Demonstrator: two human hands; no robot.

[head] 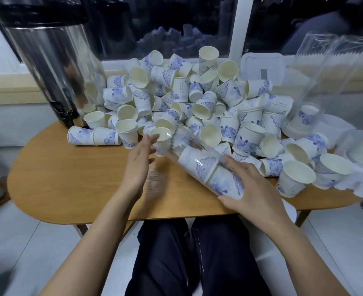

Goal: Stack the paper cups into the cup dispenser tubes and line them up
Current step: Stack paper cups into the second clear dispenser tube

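A big heap of white paper cups with blue flower prints [197, 103] covers the far half of the wooden table [73, 178]. My right hand [253, 193] grips the lower end of a clear plastic dispenser tube [189, 150] that lies tilted, its open mouth pointing up and left. A few nested cups [210, 169] sit inside its lower part. My left hand [140, 161] hovers open by the tube's mouth, fingertips touching a cup [160, 133] there.
A tall steel urn with a tap [54, 67] stands at the back left. Upright clear tubes [330, 77], one holding cups, rise at the right beside white lids and a foam block [360, 174]. My dark trousers show below the table edge.
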